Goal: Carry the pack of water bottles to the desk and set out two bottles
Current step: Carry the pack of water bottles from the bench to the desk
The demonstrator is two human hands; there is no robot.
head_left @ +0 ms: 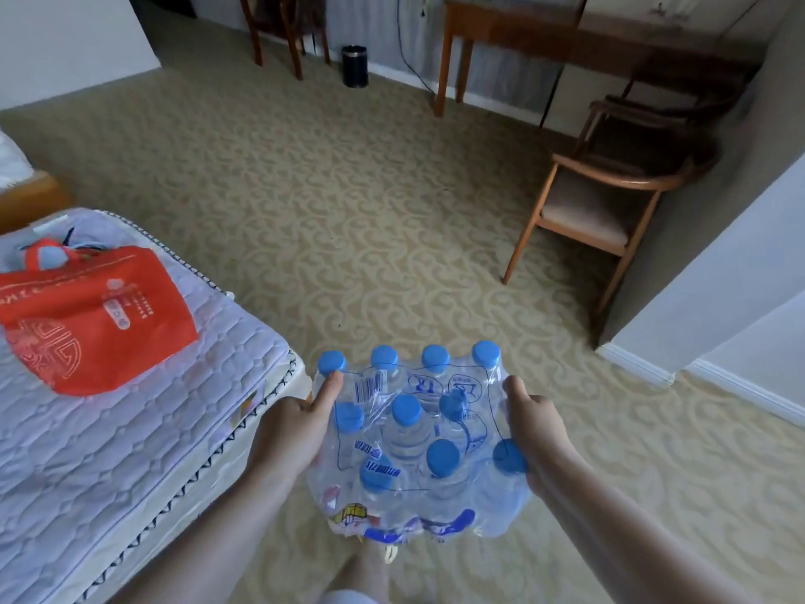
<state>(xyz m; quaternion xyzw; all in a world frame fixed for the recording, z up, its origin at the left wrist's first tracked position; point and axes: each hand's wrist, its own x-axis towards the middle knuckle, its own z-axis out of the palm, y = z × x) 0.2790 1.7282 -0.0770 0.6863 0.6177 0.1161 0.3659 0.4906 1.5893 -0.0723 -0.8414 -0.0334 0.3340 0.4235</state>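
Observation:
A shrink-wrapped pack of water bottles (pixel 414 442) with blue caps hangs in front of me above the carpet. My left hand (pixel 296 433) grips its left side, thumb lying on top of the wrap. My right hand (pixel 538 433) grips its right side. The wooden desk (pixel 514 24) stands against the far wall at the upper right, several steps away.
A bare mattress (pixel 130 429) with an orange bag (pixel 91 316) lies to my left. A wooden armchair (pixel 610 189) stands right of my path, before the desk. A black bin (pixel 355 65) and another chair (pixel 283 32) stand by the far wall. A white wall corner (pixel 697 298) juts in at right.

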